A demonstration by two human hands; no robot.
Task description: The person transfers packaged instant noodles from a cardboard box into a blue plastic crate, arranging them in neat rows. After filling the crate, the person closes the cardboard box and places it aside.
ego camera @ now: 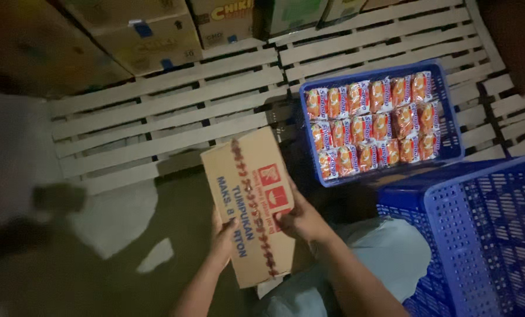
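The cardboard box [252,205] is held in the air, tilted, above the dim floor [98,270] and just in front of the white wooden pallet [157,117], and the grip looks like the weak point: both hands sit near the box's lower end, so most of its length hangs out beyond them, and if it carries any weight it could tip forward or slide out and drop on the floor or knock the blue crate [450,111] of orange snack packets [371,120] lying on the pallet to the right. The strip of tape along its top face also looks ragged, so a flap might give if it is squeezed there. The left hand [224,235] is closed on the box's left edge, thumb on top and fingers curled underneath out of sight. The right hand [298,218] clasps the right edge, fingers partly bent over the top face beside the red label. A second, empty blue crate [485,235] stands close at the person's right, near the elbow, and stacked cartons [151,35] stand at the far end of the pallet.
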